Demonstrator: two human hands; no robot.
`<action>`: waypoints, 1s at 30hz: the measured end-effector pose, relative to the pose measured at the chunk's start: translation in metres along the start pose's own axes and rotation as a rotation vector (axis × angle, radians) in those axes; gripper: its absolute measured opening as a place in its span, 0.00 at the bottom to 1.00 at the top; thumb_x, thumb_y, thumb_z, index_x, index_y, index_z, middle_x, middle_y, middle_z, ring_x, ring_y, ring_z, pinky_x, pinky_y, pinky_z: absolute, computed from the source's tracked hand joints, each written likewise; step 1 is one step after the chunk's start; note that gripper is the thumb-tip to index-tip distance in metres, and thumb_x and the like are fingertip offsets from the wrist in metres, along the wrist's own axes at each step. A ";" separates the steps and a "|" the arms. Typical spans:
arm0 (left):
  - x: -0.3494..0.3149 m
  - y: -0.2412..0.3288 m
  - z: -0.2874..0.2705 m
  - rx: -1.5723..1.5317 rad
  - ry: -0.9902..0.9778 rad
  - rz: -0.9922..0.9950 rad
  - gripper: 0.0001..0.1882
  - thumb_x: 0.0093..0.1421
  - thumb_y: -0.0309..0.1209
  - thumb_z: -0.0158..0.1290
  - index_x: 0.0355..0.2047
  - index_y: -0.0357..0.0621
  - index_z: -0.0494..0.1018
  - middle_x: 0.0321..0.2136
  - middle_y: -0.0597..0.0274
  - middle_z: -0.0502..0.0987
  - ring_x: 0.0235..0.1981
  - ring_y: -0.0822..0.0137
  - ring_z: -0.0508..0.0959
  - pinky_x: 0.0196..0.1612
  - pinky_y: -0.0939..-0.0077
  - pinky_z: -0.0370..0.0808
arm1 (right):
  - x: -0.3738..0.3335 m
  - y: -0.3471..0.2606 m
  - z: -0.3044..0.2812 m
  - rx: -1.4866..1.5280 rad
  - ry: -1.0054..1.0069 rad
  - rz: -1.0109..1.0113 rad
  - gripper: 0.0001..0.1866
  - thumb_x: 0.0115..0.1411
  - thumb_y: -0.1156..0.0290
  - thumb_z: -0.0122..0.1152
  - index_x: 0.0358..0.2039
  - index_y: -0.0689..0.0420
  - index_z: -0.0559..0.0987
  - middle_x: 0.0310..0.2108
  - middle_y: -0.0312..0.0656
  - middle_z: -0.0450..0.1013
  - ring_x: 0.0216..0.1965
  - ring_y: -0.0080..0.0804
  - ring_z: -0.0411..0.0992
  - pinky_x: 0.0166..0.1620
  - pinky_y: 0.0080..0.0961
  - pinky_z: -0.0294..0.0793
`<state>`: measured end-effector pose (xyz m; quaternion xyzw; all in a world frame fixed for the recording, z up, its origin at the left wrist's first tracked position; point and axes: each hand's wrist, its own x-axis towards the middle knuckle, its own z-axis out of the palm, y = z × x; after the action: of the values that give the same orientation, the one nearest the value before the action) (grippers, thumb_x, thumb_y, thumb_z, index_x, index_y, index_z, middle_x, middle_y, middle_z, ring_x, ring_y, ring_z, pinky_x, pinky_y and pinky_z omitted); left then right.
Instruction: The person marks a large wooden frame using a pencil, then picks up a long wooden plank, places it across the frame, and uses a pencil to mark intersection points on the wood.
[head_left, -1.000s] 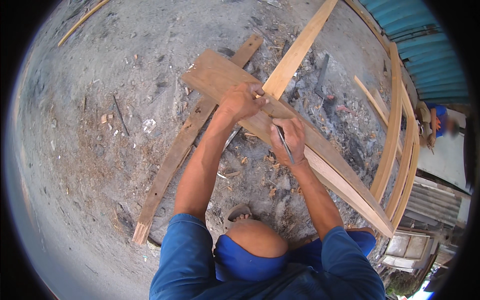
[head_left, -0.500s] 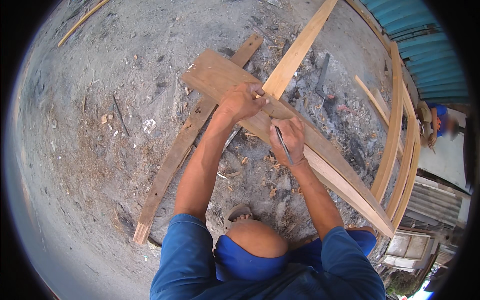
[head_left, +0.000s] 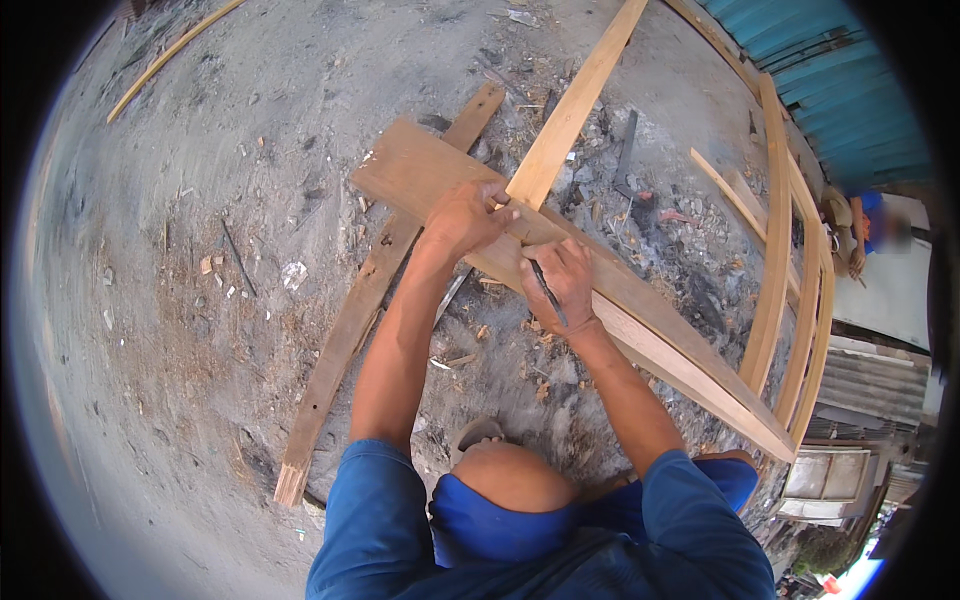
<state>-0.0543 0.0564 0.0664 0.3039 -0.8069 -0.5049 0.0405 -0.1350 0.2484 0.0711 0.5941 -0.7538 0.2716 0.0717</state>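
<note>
I see my left hand (head_left: 468, 215) pressed on the wide board (head_left: 420, 170), its fingers curled together at the foot of the narrow strip (head_left: 570, 110), which runs up and away across that board. My right hand (head_left: 560, 280) rests just beside the left, fingers pinching a dark pencil (head_left: 548, 292) whose tip meets the board near the strip's end. The board lies slanted over the grey ground (head_left: 200, 200), crossing a darker plank (head_left: 370, 290) beneath it. To the right, a curved wooden frame (head_left: 775, 250) stands near a blue sheet wall (head_left: 850, 90).
</note>
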 end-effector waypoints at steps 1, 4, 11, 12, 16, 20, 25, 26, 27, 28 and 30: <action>0.000 0.005 -0.003 -0.012 -0.019 -0.012 0.16 0.63 0.40 0.63 0.44 0.43 0.80 0.28 0.52 0.84 0.29 0.63 0.82 0.33 0.64 0.76 | 0.001 -0.001 -0.005 0.074 0.005 0.019 0.08 0.61 0.69 0.62 0.41 0.54 0.80 0.33 0.40 0.78 0.36 0.41 0.70 0.42 0.39 0.67; 0.002 -0.002 0.000 -0.006 0.003 0.002 0.17 0.62 0.40 0.64 0.45 0.43 0.79 0.29 0.51 0.84 0.28 0.64 0.81 0.33 0.64 0.76 | -0.003 -0.002 -0.028 0.288 0.040 0.099 0.14 0.67 0.68 0.57 0.50 0.60 0.79 0.39 0.45 0.79 0.42 0.45 0.73 0.49 0.41 0.71; 0.000 0.005 0.002 0.015 -0.023 -0.087 0.21 0.62 0.43 0.64 0.49 0.44 0.79 0.38 0.48 0.85 0.39 0.54 0.85 0.44 0.61 0.79 | -0.024 0.041 -0.113 0.079 -0.017 0.231 0.16 0.68 0.67 0.56 0.52 0.63 0.77 0.46 0.51 0.79 0.46 0.50 0.74 0.54 0.46 0.70; 0.001 0.001 0.002 0.014 -0.022 -0.080 0.21 0.62 0.42 0.64 0.49 0.44 0.79 0.38 0.48 0.85 0.39 0.54 0.85 0.44 0.61 0.79 | -0.029 0.050 -0.130 0.083 -0.021 0.261 0.16 0.68 0.66 0.57 0.52 0.62 0.77 0.46 0.51 0.79 0.46 0.50 0.73 0.54 0.46 0.70; 0.007 -0.005 0.009 0.098 0.014 -0.069 0.21 0.62 0.42 0.64 0.50 0.42 0.78 0.36 0.49 0.84 0.36 0.56 0.84 0.42 0.60 0.79 | -0.052 0.089 -0.197 -0.043 -0.177 0.441 0.18 0.68 0.63 0.58 0.55 0.58 0.76 0.46 0.52 0.79 0.47 0.53 0.74 0.55 0.46 0.70; 0.010 -0.021 0.002 0.059 0.080 -0.077 0.19 0.61 0.41 0.65 0.46 0.41 0.80 0.33 0.50 0.84 0.32 0.61 0.82 0.38 0.62 0.78 | -0.094 0.133 -0.266 -0.109 -0.506 0.519 0.19 0.66 0.59 0.62 0.52 0.57 0.79 0.41 0.54 0.80 0.44 0.55 0.76 0.53 0.46 0.73; 0.037 -0.010 0.022 0.259 0.122 0.013 0.16 0.61 0.40 0.66 0.38 0.39 0.82 0.26 0.53 0.82 0.26 0.66 0.80 0.29 0.69 0.75 | -0.220 0.202 -0.386 -0.101 -0.402 0.696 0.20 0.61 0.59 0.69 0.47 0.60 0.81 0.39 0.56 0.79 0.42 0.54 0.79 0.47 0.42 0.76; 0.042 -0.005 0.030 0.222 0.095 -0.005 0.15 0.61 0.39 0.66 0.37 0.37 0.82 0.24 0.56 0.81 0.24 0.68 0.79 0.27 0.69 0.74 | -0.250 0.210 -0.400 -0.125 -0.378 0.739 0.20 0.61 0.59 0.69 0.46 0.60 0.80 0.38 0.55 0.79 0.41 0.53 0.79 0.46 0.42 0.76; 0.048 -0.005 0.031 0.176 0.058 -0.021 0.15 0.61 0.38 0.65 0.35 0.36 0.82 0.22 0.58 0.80 0.21 0.69 0.78 0.25 0.69 0.73 | -0.278 0.219 -0.419 -0.163 -0.359 0.791 0.19 0.61 0.59 0.70 0.46 0.60 0.80 0.37 0.55 0.79 0.40 0.52 0.79 0.45 0.41 0.76; 0.050 -0.021 0.020 0.113 0.041 0.024 0.13 0.61 0.35 0.64 0.35 0.35 0.82 0.20 0.61 0.79 0.19 0.71 0.76 0.23 0.69 0.72 | -0.296 0.229 -0.425 -0.133 -0.350 0.801 0.19 0.61 0.60 0.70 0.45 0.60 0.80 0.37 0.54 0.79 0.40 0.52 0.79 0.45 0.41 0.76; 0.053 -0.039 0.006 0.057 0.021 -0.066 0.09 0.64 0.29 0.61 0.38 0.34 0.81 0.24 0.63 0.80 0.19 0.73 0.76 0.20 0.74 0.71 | -0.332 0.254 -0.435 -0.187 -0.321 0.775 0.18 0.60 0.63 0.70 0.46 0.60 0.80 0.35 0.52 0.80 0.36 0.47 0.79 0.42 0.39 0.77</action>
<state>-0.0822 0.0204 0.0180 0.3367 -0.8099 -0.4796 0.0234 -0.3719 0.7853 0.2121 0.2925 -0.9442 0.1131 -0.1004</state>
